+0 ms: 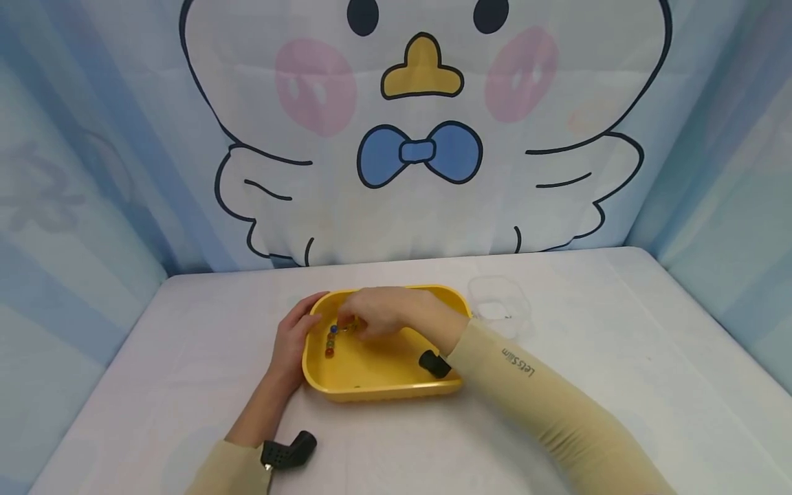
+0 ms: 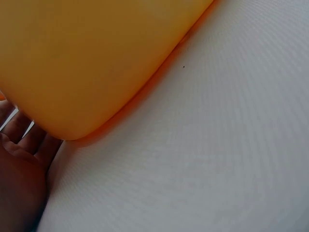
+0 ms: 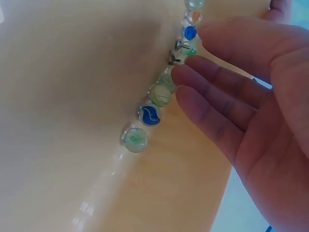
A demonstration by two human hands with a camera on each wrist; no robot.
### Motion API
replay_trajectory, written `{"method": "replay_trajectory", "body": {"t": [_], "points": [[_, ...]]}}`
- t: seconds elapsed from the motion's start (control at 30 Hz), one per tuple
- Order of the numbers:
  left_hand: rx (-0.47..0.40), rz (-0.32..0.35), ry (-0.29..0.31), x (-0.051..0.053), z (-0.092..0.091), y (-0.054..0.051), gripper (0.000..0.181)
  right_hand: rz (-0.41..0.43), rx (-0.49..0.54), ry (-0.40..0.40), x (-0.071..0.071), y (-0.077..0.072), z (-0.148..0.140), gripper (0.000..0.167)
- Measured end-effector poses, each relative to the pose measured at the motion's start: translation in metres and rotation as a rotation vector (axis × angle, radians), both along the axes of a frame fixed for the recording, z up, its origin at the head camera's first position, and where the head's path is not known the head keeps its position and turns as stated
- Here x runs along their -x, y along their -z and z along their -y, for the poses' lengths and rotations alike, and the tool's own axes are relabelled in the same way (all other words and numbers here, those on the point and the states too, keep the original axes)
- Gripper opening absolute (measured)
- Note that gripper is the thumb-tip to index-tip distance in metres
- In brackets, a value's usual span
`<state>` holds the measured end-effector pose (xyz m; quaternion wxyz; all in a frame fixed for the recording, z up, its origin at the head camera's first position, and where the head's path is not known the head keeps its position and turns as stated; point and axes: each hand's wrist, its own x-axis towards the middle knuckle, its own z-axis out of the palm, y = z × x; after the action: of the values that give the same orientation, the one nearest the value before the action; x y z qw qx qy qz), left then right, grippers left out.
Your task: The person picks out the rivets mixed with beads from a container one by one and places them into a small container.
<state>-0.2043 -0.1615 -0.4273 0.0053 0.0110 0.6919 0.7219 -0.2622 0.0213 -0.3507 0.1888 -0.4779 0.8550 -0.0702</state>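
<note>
A yellow tray [image 1: 383, 397] stands on the white-covered table. My left hand [image 1: 291, 347] grips its left end, thumb over the rim and fingers along the outer wall; in the left wrist view the left hand [image 2: 19, 164] lies against the tray's outside. Inside, glass marbles [image 1: 330, 346] line the left side. My right hand [image 1: 380, 313] reaches over the far part of the tray. Up close, my right hand [image 3: 251, 106] has its thumb near a blue marble [image 3: 190, 33] and loosely bent fingers beside a row of marbles [image 3: 161, 95]. Two dark, shiny pieces [image 3: 175, 57] sit among them.
A clear plastic container [image 1: 500, 302] lies on the table right of the tray, partly behind the right forearm. Black wrist devices hang from both arms; the right one [image 1: 435, 364] overlaps the tray. A printed cloth [image 1: 421, 213] hangs behind the table.
</note>
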Motion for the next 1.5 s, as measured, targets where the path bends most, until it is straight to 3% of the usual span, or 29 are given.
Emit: {"method": "replay_trajectory", "body": {"t": [0.6,0.93,1.5], "points": [[0.014,-0.001,-0.004,0.001,0.0,0.0,0.045,-0.047,-0.054,-0.003,0.0,0.005,0.002,0.022],[0.025,-0.004,-0.005,0.001,-0.001,0.0,0.046,0.014,-0.036,0.033,0.002,0.006,-0.001,0.016],[0.005,-0.001,0.002,0.0,0.0,-0.001,0.045,-0.021,-0.065,-0.013,0.004,0.011,0.005,0.007]]}}
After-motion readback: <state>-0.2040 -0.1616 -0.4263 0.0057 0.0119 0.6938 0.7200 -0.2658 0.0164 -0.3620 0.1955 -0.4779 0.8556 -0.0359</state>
